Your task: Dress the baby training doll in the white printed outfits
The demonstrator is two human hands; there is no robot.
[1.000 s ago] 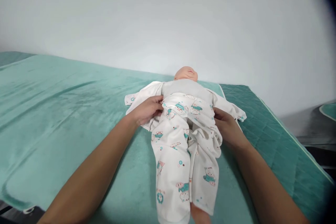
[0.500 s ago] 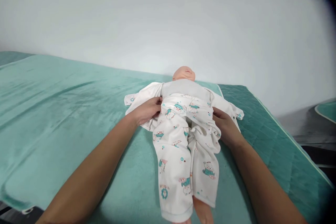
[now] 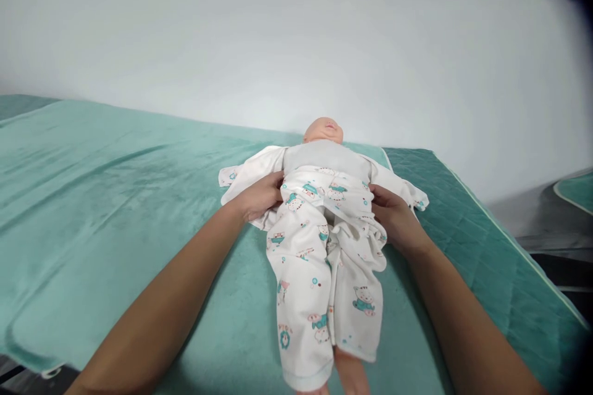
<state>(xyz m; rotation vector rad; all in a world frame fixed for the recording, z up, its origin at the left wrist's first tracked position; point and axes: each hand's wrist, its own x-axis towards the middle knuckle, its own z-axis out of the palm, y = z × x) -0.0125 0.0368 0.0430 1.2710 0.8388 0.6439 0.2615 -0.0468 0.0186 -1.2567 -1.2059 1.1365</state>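
A baby doll (image 3: 324, 129) lies on its back, head away from me and feet toward me. It wears white printed baby pants (image 3: 303, 259), pulled up around its waist and bunched on the right thigh side. Under its arms and back spreads an open white jacket (image 3: 260, 168); a plain pale top covers the chest. My left hand (image 3: 264, 196) grips the pants at the left of the waist, fingertips partly hidden by cloth. At the opposite side, my right hand (image 3: 393, 216) closes on the waist of the pants, its fingers partly tucked behind the fabric.
A light green plush sheet (image 3: 115, 197) lies under the doll. To the right shows a darker quilted green cover (image 3: 477, 247) with a pale edge. Behind the bed rises a white wall (image 3: 278, 49). Another green padded piece (image 3: 577, 191) sits at the far right.
My right hand has shifted slightly left and up along the waist of the pants. The pants have moved slightly left. My left hand stays nearly in place.
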